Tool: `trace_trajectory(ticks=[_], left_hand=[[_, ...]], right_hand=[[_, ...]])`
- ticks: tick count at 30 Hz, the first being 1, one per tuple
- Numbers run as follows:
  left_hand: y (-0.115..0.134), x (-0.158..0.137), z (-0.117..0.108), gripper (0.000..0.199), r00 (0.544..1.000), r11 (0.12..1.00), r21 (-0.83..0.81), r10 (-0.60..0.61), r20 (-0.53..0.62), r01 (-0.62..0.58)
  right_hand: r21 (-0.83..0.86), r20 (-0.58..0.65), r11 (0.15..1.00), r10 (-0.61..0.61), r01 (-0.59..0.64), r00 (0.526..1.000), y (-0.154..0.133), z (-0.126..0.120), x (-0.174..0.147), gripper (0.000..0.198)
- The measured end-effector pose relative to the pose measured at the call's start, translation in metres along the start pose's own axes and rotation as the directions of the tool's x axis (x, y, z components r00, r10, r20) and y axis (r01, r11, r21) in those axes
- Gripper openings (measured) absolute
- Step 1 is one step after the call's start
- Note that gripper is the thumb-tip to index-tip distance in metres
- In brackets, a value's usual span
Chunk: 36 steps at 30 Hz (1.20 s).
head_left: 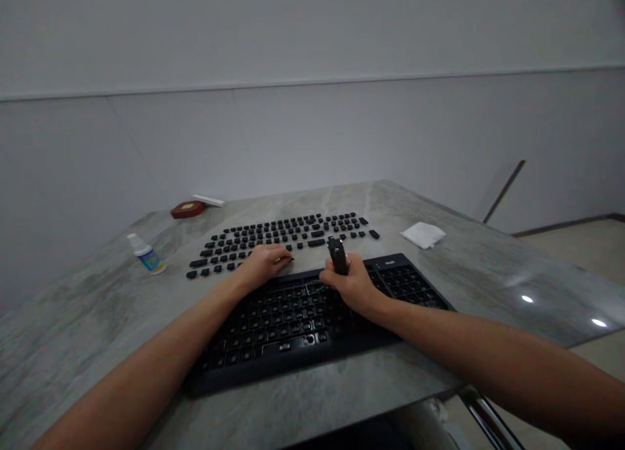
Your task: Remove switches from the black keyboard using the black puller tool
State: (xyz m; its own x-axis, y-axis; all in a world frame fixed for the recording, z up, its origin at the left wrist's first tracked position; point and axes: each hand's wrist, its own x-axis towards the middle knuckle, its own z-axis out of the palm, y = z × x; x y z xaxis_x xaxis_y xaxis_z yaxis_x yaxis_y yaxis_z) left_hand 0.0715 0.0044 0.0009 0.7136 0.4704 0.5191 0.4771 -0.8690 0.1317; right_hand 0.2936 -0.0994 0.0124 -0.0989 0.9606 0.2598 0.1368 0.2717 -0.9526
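So we're mid-way through the keycap job by the look of it. Our right hand (352, 286) is wrapped tight around a small black tool (337, 254), probably the keycap puller, which sticks up out of the fist nearly upright, long axis vertical, tip end pointing up and a touch away from us. Right under that fist is the stripped black keyboard (317, 316), its long side running left to right across the grey table (97, 320), bare switch sockets showing.

Our left hand (263, 262) lies flat just left of the tool, fingers stretched out narrow over the loose keycaps (273, 238) laid out in rows just beyond the keyboard; fingertips seem to touch one at the near row, but we can't tell if it's actually pinched.

Our guess at the step: sorting or picking a cap. Next move probably wants a clean pinch on one cap without nudging its neighbours.

Further left of the left hand there's a small bottle (146, 254), and off right of the tool a white cloth (423, 234).
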Motion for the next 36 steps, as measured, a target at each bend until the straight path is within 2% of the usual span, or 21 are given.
trace_trajectory(ticks=[6,14,19,23,30,33,36], left_hand=[[-0.008,-0.007,0.001,0.011,0.999,0.998,-0.045,-0.030,0.041,0.031],[-0.011,-0.006,0.002,0.010,0.994,0.995,0.038,-0.095,0.054,0.093],[-0.010,-0.005,0.001,0.008,0.994,0.995,0.049,-0.087,0.072,0.083],[-0.010,-0.003,0.000,0.015,0.995,0.995,0.064,-0.075,0.073,0.070],[-0.003,-0.002,-0.004,0.007,0.992,0.995,0.097,-0.047,0.118,0.035],[0.000,-0.002,-0.007,0.012,0.993,0.987,0.142,-0.091,0.078,0.080],[0.000,-0.004,-0.011,0.012,0.983,0.960,0.214,-0.180,-0.017,0.180]], right_hand=[[-0.019,0.004,0.999,-0.034,0.034,0.999,-0.002,0.001,0.000,0.034],[-0.028,0.008,0.999,-0.019,0.019,1.000,0.000,0.000,0.000,0.035],[-0.019,0.021,0.999,-0.032,0.032,0.999,-0.003,0.000,0.000,0.036],[-0.011,0.024,1.000,-0.028,0.029,0.999,-0.005,0.000,0.000,0.037],[-0.042,0.030,0.999,-0.017,0.019,0.999,-0.004,-0.001,0.000,0.036],[-0.034,0.033,0.999,-0.037,0.038,0.999,-0.004,-0.001,0.000,0.036],[-0.032,0.036,0.999,-0.043,0.044,0.998,-0.004,-0.002,0.000,0.037]])
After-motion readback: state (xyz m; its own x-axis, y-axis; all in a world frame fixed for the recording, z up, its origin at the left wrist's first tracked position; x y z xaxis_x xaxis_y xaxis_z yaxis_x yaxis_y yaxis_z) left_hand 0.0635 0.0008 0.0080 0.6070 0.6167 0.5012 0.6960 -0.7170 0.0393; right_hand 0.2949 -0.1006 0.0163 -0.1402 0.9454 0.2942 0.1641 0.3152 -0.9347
